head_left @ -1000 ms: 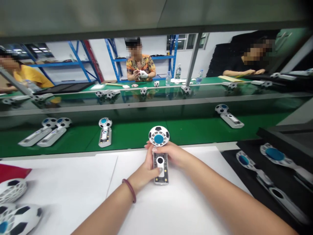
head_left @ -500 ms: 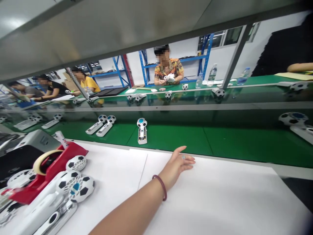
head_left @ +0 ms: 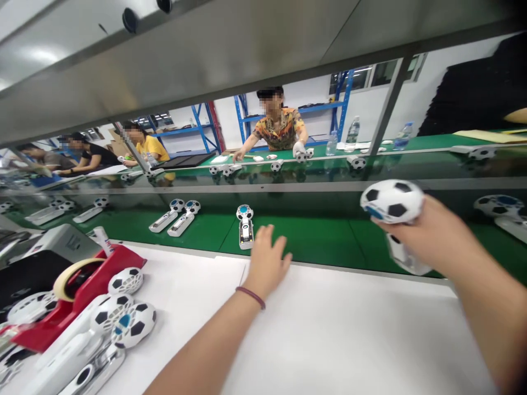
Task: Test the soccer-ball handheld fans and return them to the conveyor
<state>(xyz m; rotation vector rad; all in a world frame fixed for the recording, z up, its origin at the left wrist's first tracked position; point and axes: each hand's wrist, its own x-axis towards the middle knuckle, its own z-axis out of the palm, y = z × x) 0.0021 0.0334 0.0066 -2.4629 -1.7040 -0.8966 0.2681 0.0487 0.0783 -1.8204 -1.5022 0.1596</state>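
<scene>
Over the green belt (head_left: 313,241), the right hand (head_left: 438,230) clasps a football-headed device (head_left: 393,200), not yet let go, while the left hand (head_left: 265,263), fingers spread, hovers beside another unit (head_left: 246,227), seemingly uncovered.

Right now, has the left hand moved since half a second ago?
Yes. The left hand has moved left, judged against the tape dispenser: the gap between them is narrower.
</scene>
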